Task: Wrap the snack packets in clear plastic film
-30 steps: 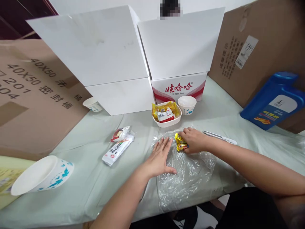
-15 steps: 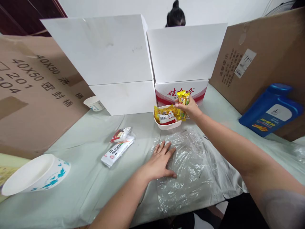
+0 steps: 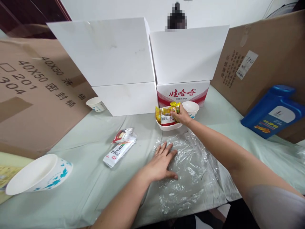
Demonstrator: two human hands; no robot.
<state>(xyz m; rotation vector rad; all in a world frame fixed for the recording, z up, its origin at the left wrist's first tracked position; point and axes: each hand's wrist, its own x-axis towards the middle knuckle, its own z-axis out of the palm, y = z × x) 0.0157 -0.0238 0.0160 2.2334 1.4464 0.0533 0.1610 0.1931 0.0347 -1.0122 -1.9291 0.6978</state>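
My left hand lies flat and open on the left edge of a clear plastic bag spread on the table. My right hand reaches forward to a white dish full of snack packets. Its fingers are closed on a yellow snack packet held just above the dish's right side. A red and white packet lies in the dish.
A small paper cup stands right of the dish, another cup at far left. Two sachets lie left of the bag. A paper bowl lies tipped at near left. White boxes, brown cartons and a blue jug ring the table.
My right hand lifted the yellow packet off the plastic bag, carried it forward and up, and has now lowered it to the dish. My left hand stayed on the bag.
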